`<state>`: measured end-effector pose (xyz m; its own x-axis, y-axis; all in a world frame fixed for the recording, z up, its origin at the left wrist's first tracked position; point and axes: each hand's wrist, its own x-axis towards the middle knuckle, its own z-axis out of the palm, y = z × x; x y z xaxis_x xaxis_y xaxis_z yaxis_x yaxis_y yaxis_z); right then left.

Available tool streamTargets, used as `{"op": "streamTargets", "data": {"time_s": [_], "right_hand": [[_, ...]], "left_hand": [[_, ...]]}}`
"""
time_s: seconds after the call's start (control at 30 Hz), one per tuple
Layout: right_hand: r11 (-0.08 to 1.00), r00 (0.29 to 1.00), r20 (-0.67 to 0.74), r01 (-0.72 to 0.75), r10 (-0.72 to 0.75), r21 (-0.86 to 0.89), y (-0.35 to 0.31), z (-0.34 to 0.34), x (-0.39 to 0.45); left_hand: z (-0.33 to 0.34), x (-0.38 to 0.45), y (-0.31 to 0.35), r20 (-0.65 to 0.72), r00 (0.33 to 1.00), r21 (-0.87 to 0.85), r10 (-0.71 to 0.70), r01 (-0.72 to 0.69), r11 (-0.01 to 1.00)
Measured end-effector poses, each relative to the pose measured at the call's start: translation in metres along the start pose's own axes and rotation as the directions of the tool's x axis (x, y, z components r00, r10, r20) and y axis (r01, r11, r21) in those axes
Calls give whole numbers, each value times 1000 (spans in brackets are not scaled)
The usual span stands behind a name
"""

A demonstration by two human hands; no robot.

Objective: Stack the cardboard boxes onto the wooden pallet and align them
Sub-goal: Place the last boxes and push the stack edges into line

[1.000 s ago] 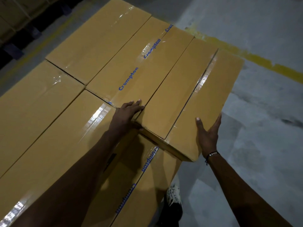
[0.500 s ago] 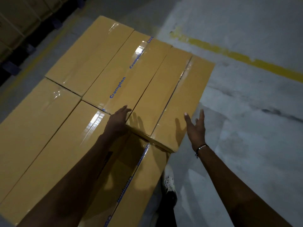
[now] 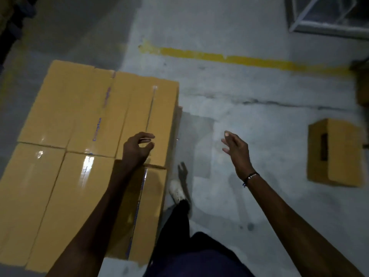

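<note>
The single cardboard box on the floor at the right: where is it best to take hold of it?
Take the lone box by its two long sides, one hand each, coming from above. It lies flat and apart, both sides free. A dark handle slot shows on its left face.

warehouse | concrete floor point(image 3: 249, 116) w/ yellow line point(image 3: 239, 59) | stacked cardboard boxes point(image 3: 79, 136) | loose box point(image 3: 335, 152)

The left forearm point(image 3: 103, 212) hides part of the near box point(image 3: 147, 206); tape lettering point(image 3: 97, 128) is blurred.
</note>
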<state>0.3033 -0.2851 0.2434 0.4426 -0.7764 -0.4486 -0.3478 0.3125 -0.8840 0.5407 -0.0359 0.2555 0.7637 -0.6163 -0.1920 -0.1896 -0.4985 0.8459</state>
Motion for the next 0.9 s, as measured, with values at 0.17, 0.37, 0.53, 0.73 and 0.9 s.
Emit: {"op": "streamTargets", "data": {"time_s": [0.17, 0.37, 0.53, 0.73, 0.9], "right_hand": [[989, 983, -168, -47, 70, 141, -13, -101, -55], [942, 876, -458, 12, 151, 335, -9, -221, -115], [875, 751, -616, 109, 238, 471, 9, -320, -150], [837, 701, -659, 167, 271, 521, 37, -439, -166], [831, 673, -688, 196, 271, 520, 48, -543, -157]], "left_hand": [[66, 13, 84, 193, 977, -98, 85, -67, 993], [188, 16, 175, 493, 858, -145, 141, -79, 986], [289, -1, 260, 622, 769, -154, 150, -69, 986], [408, -30, 341, 673, 716, -160, 184, -101, 982], [501, -57, 393, 654, 739, -201, 161, -36, 979]]}}
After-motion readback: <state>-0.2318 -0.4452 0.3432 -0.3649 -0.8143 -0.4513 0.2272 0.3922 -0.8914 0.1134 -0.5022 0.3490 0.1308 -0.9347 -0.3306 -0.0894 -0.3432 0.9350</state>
